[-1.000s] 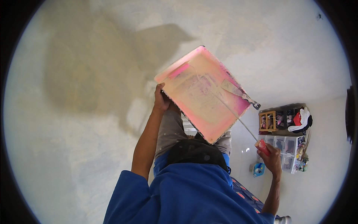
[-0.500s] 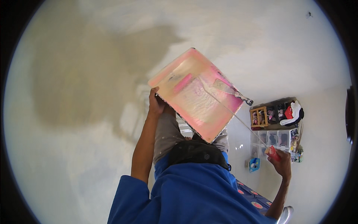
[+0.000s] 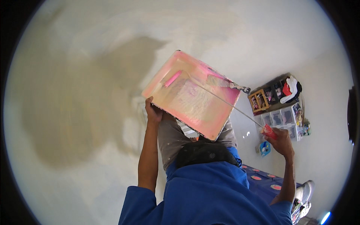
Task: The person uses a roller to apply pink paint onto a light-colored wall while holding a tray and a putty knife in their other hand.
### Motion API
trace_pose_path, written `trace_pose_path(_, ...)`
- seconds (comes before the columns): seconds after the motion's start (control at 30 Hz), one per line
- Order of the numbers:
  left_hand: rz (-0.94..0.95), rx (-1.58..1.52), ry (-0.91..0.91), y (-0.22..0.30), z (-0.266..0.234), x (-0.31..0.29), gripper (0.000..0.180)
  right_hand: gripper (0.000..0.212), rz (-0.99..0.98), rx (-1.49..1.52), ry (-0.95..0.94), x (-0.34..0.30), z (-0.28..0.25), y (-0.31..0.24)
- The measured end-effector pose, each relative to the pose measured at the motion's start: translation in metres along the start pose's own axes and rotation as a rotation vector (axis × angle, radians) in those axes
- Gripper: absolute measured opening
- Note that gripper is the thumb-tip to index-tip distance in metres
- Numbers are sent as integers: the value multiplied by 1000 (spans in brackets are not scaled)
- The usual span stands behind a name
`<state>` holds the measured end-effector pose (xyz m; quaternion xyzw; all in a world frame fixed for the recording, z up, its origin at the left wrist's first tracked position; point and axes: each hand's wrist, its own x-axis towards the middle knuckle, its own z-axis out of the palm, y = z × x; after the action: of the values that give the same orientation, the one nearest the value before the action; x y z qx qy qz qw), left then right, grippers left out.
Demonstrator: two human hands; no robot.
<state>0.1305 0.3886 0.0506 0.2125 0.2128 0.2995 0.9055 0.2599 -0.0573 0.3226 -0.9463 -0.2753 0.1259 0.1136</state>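
Observation:
My left hand (image 3: 153, 111) grips the left edge of a paint tray (image 3: 229, 119), its thumb over the rim. The tray is smeared pink and cream and is held up, tilted, in front of my thighs. In my right hand (image 3: 282, 142) is the red handle of a long thin-rod paint roller (image 3: 268, 131). Its rod crosses over the tray to a narrow pink roller head near the far left side. A paint-caked flat tool, perhaps a scraper (image 3: 240, 88), lies over the tray's right edge, its dark handle end sticking out.
A pale wall (image 3: 75, 187) with a large shadow fills the left and far side. To the right stand clear plastic drawers (image 3: 276, 119), a crate of odds and ends (image 3: 258, 101) and a blue container (image 3: 264, 149). A dark blue patterned surface (image 3: 260, 182) lies beside my right arm.
The roller head has moved toward the tray's far edge. The tray has shifted slightly left and turned a little in view. Both hands keep their hold. The background at right has shifted upward.

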Motion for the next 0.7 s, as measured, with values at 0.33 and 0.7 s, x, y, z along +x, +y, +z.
trace_pose_path(0.33, -212, 2, -39, 5, 1, 31, 58, 21, 190, 27, 94, -58, 3, 24)
trace_pose_path(0.7, -254, 104, -174, -7, 10, 62, 60, 39, 326, -90, -16, -98, 12, 55)
